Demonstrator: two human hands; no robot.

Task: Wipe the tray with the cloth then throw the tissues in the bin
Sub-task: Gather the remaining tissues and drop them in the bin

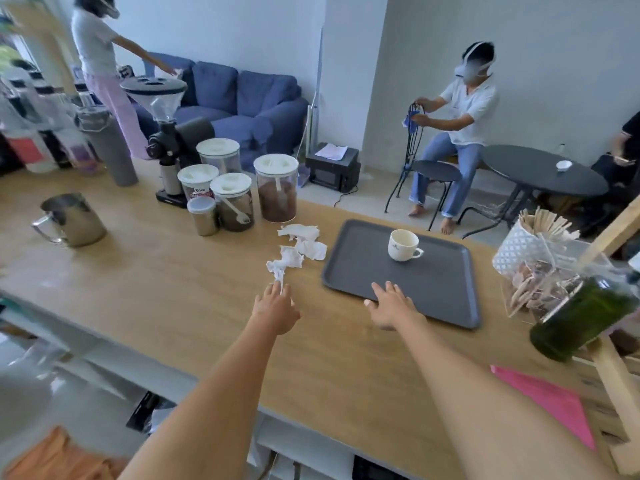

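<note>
— So why is the left hand (275,308) out at eleven o'clock of the right one?

— It's going for the tissues (298,250). They lie crumpled in a loose string on the wooden surface (166,271), just beside the tray's left edge, and the nearest twisted tail sits at the left fingers (278,289). Those are narrowed toward it; whether they've pinched it yet, I can't quite tell.

— And the right hand (393,306)?

— Flat, fingers spread wide, holding nothing, resting on the near left corner of the tray (446,299), probably to steady it.

— How does the tray look?

— Dark grey, matte, raised rim, no obvious smears. A white cup (403,244) stands at its twelve o'clock side, handle toward four o'clock.

— Any cloth?

— A pink sheet (550,403) lies at the surface's near right; it might be it.
</note>
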